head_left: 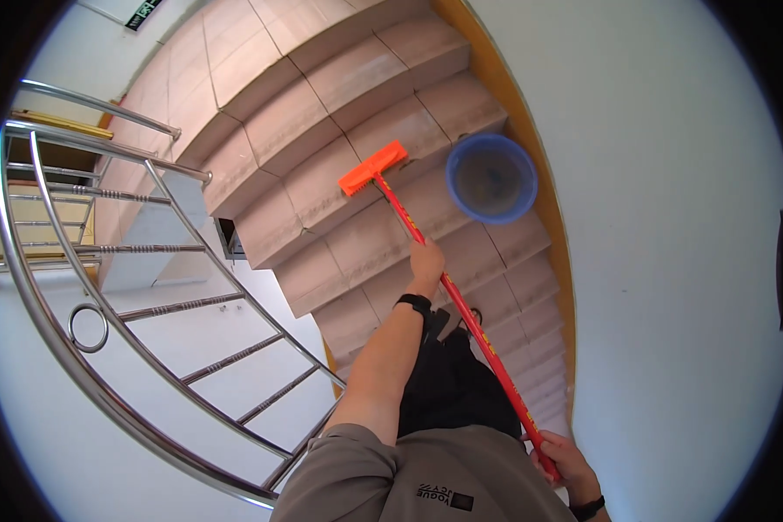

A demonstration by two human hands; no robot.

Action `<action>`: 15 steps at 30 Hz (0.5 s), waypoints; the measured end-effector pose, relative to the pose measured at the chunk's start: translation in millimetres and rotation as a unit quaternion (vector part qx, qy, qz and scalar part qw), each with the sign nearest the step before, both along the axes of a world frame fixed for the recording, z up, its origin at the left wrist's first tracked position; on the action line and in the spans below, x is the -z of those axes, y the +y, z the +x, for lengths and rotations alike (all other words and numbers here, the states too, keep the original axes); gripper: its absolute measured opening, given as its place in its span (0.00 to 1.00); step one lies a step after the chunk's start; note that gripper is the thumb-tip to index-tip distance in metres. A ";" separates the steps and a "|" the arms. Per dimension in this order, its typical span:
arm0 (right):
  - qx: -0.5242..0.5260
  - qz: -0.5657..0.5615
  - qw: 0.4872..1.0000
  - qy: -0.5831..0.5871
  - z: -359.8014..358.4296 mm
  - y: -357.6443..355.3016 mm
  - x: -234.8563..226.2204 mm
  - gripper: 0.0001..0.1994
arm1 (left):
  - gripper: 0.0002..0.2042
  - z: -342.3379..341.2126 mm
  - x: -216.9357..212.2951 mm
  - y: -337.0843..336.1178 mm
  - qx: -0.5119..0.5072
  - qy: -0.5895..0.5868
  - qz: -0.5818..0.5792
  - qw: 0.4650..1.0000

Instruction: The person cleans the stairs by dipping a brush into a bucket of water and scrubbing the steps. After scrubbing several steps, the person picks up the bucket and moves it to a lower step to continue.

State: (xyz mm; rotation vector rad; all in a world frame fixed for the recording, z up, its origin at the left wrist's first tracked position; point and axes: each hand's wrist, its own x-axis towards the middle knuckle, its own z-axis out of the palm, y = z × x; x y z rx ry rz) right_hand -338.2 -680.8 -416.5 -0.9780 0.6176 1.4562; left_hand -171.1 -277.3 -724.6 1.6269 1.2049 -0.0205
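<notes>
Head view: the left hand (427,260) grips midway along the long red broom handle (461,313), the right hand (564,458) clamps its top end. The orange broom head (372,168) rests on a tan tiled stair step (322,196), near a round blue plastic bucket (491,177). Sweeping seems underway; the next stroke likely needs a pull toward the step's edge.

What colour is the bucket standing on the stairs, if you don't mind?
The bucket is blue, seen best in the head view, near the orange broom head.
</notes>
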 end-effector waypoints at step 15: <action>-0.034 -0.040 0.992 -0.111 -16.7 50.1 -57.8 0.34 | 0.10 -21.3 -28.7 22.3 -0.084 -0.053 -0.085 0.991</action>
